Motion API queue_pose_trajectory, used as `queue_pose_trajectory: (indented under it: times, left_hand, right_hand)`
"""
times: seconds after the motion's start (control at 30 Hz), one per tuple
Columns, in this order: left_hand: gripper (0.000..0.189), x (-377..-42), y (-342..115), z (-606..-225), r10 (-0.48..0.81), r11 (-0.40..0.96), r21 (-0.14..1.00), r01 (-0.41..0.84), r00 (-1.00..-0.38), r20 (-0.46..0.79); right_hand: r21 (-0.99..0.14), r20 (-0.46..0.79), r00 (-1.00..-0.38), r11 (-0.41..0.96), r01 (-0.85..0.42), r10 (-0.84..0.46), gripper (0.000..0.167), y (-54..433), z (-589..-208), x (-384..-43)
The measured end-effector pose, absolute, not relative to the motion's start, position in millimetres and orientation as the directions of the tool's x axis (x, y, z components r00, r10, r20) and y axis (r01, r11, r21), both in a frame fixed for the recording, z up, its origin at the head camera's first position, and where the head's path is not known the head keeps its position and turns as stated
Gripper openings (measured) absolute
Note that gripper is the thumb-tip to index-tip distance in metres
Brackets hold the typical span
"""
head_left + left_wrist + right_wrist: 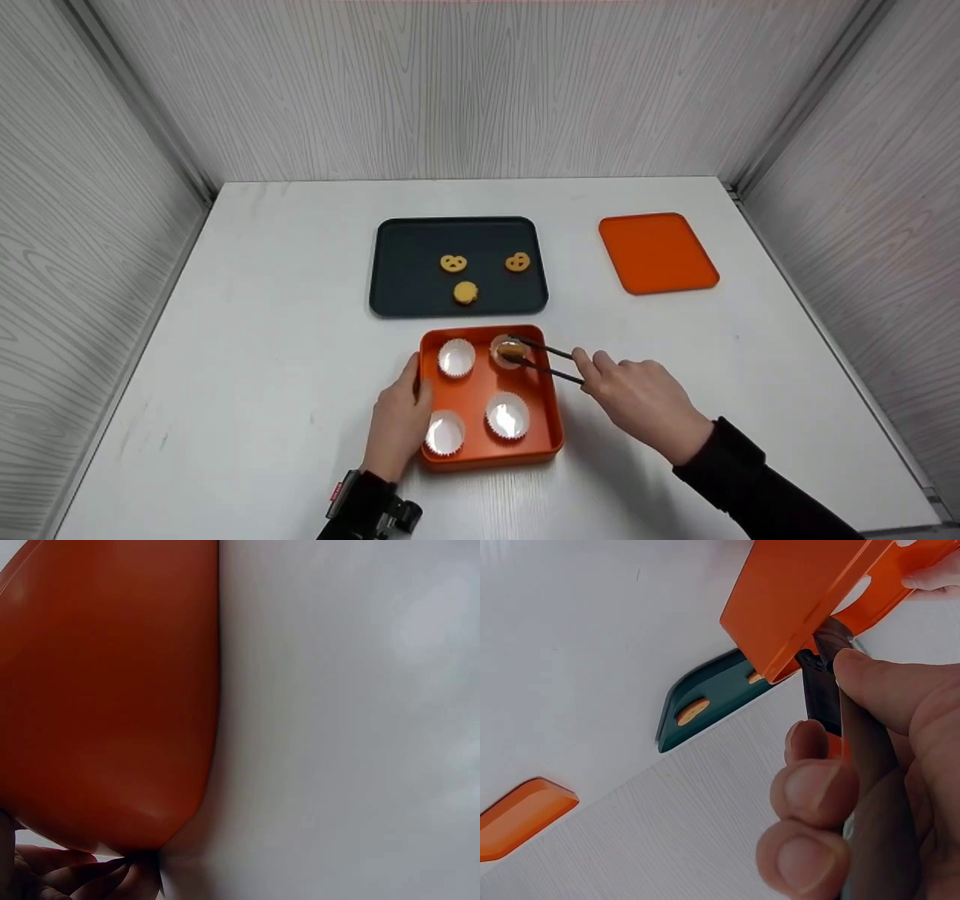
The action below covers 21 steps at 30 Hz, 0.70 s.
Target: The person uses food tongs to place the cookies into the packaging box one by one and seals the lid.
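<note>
My left hand (pixel 397 424) grips the left wall of an orange square box (pixel 471 390), thumb at the rim. In the left wrist view the box's side (pixel 112 690) fills the left part, with fingers curled at its corner. Several white paper cups, among them the back left cup (pixel 456 358), sit inside the box. My right hand (pixel 637 397) holds black tongs (pixel 553 372) between thumb and fingers. Their tips reach into the back right cup (pixel 495 346) and sit either side of a small brown cookie (pixel 512 350). In the right wrist view the tongs (pixel 877 795) cross the box's wall.
Behind the box lies a dark tray (pixel 405 266) holding two pretzel-shaped cookies, one left (pixel 453 263) and one right (pixel 517 262), plus a round cookie (pixel 465 292). An orange square lid (pixel 658 253) lies at the back right. Grey wood-grain panels (pixel 465 90) enclose the white table.
</note>
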<state>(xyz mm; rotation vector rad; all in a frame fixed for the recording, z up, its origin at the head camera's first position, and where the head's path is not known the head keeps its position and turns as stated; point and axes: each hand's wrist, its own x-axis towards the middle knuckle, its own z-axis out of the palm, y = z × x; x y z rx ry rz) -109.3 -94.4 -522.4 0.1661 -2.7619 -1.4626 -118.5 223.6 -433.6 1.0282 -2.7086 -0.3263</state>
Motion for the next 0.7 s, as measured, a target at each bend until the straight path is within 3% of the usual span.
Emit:
queue_pose_trajectory:
  times: [0.7]
  left_hand:
    - [0.056,-109.4,-94.5,-522.5,-0.094,0.561,0.822,-0.097,-0.994,-0.053]
  right_hand:
    - [0.300,0.128,-0.738,0.736,-0.607,-0.662,0.054,209.0,-422.9,-119.3]
